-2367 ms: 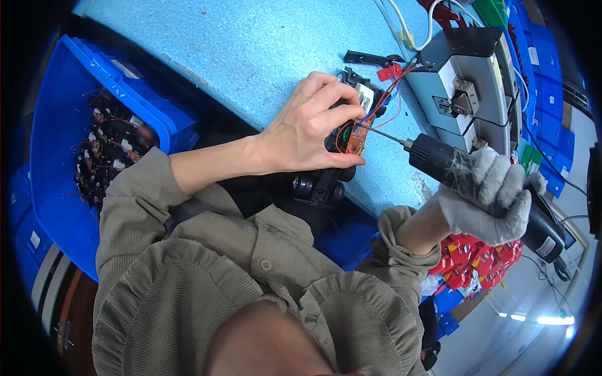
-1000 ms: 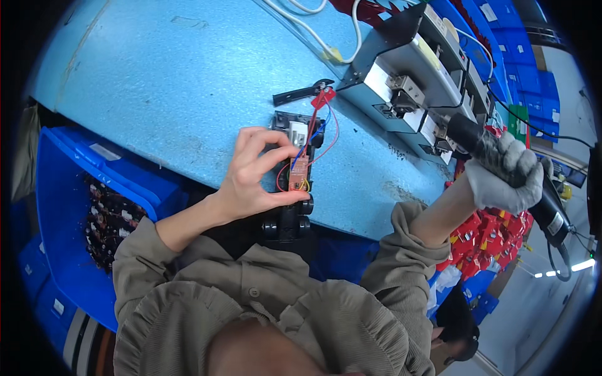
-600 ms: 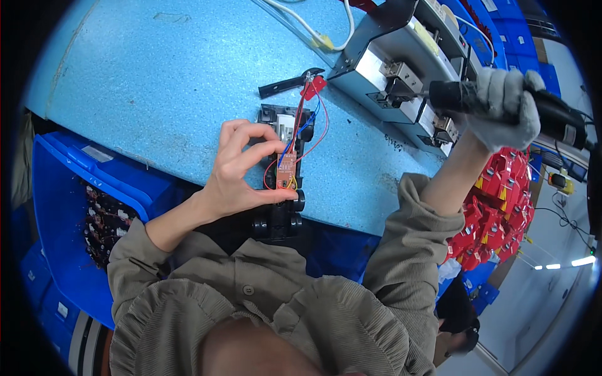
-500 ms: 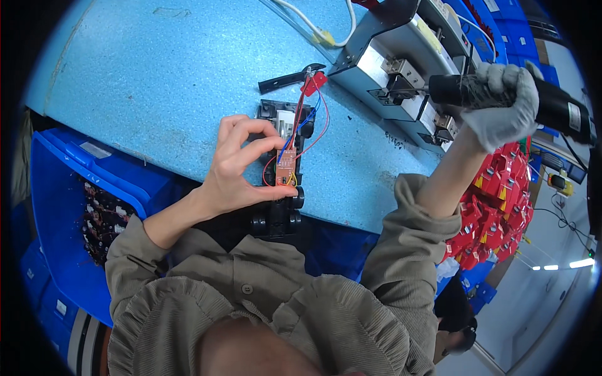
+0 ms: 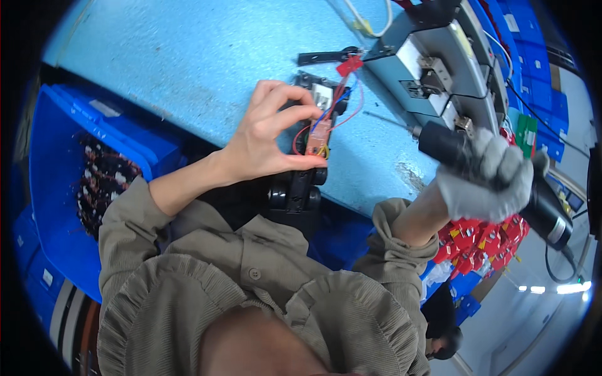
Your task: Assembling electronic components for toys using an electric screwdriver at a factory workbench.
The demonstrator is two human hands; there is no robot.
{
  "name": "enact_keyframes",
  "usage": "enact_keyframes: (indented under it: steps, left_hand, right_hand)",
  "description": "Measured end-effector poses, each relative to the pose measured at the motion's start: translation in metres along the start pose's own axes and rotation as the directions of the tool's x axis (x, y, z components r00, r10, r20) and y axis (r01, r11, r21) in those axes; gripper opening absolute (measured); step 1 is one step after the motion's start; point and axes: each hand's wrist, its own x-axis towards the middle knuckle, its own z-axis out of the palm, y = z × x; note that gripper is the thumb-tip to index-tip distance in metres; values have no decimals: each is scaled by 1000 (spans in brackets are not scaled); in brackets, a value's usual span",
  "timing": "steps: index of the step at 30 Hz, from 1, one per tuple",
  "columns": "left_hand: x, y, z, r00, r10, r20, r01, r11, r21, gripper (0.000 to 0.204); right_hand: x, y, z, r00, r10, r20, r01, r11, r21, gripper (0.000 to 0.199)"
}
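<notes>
"What is shown nearest?"

"A small orange-brown circuit board is pinched end to end by the bare left hand, between thumb and forefinger. It is held against a black wheeled chassis, which is lying at the near edge of the surface. A black power screwdriver is gripped by the gloved right hand; its bit is aimed toward the board but is well apart from it."

"Which step is in hand?"

"Judged from the pose, the board is being steadied for the screwdriver. Whether a screw is carried on the bit cannot be told. For the next move, the board should be kept firmly seated, the bit lined up over it, and the loose wires left clear."

"And the surface?"

"Pale blue, speckled and scuffed. Past the chassis, a black bar and a red piece are laid; grey metal boxes are set to the right."

"And the room?"

"On the left, dark wired parts are held in a blue bin. On the right, red plastic parts are heaped; farther off, another person is partly seen and lights are lit."
</notes>
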Motion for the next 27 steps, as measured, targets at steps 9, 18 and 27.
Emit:
enact_keyframes:
  steps: [9, 18, 27]
  left_hand:
    - [-6, -8, -1, 1000, 11, -29, -12, 999, -36, 57]
    - [-8, -6, 3, 997, 4, -75, -7, 999, -48, 57]
    - [-9, -7, 2, 997, -7, -75, 4, 999, -45, 55]
  right_hand:
    - [-30, 15, 24, 981, 190, -48, -182, 975, 128, 10]
    - [-28, 18, 36, 975, 190, -113, -177, 977, 121, 13]
    - [-25, 18, 33, 983, 181, -37, -172, 970, 172, 26]
